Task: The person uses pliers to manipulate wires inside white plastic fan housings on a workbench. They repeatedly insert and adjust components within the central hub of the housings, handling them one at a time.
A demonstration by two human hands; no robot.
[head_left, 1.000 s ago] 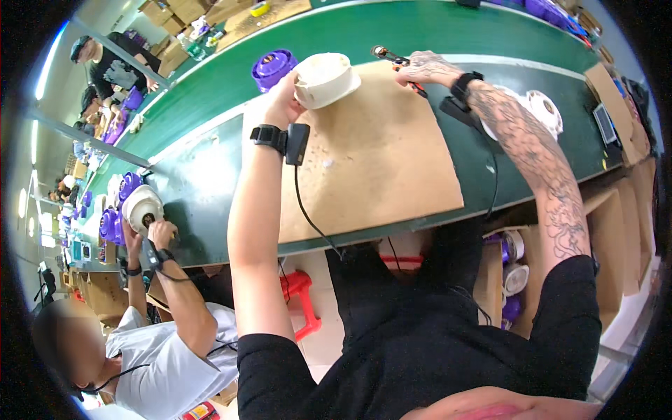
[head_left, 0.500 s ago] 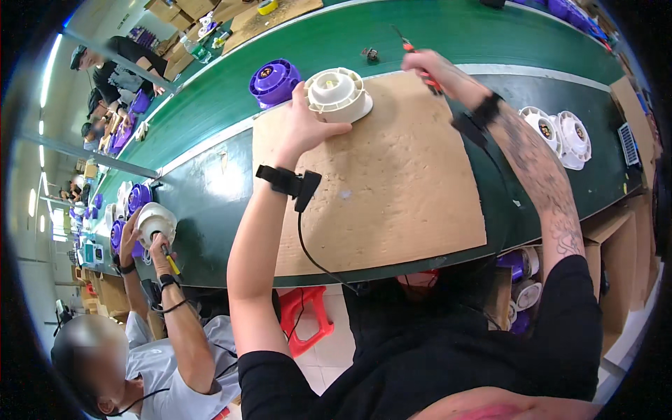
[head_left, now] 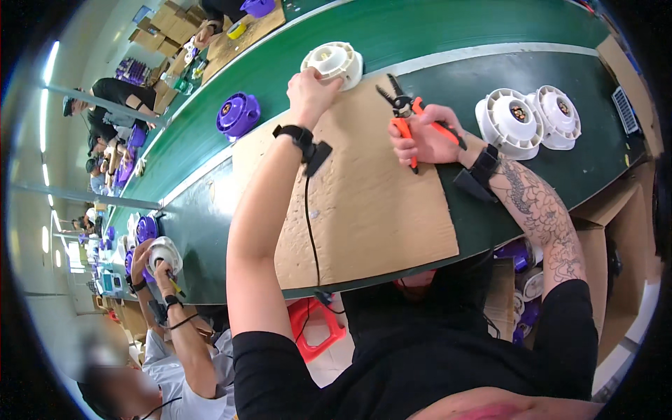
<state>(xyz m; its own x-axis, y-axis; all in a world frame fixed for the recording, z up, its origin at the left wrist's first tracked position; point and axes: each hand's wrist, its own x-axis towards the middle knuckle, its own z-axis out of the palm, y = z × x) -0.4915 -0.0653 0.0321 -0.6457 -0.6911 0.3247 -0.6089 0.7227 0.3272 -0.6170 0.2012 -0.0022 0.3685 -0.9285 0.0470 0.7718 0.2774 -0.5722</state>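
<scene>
At the far edge of the cardboard sheet (head_left: 350,203), my left hand (head_left: 311,94) grips the near rim of a round white plastic housing (head_left: 336,59), thumb and fingers curled on it. The housing has a ribbed edge and a raised centre, and partly overlies the green belt. Over the sheet's right side, my right hand (head_left: 437,136) is wrapped around wire strippers (head_left: 400,105) with orange-and-black handles. Their dark jaws are spread and point away from me, with nothing between them. A purple round housing (head_left: 238,115) stands left of my left hand.
Two white housings (head_left: 514,122) with wires at their centres sit on the right of the bench. Cardboard boxes (head_left: 616,259) stand at the right edge. At the left, a co-worker's hands (head_left: 162,273) work on another white housing. The green belt (head_left: 448,31) runs along the far side.
My left hand has shifted the white housing farther away, toward the belt. My right hand has come back nearer over the cardboard, and the strippers' jaws and handles are now spread apart.
</scene>
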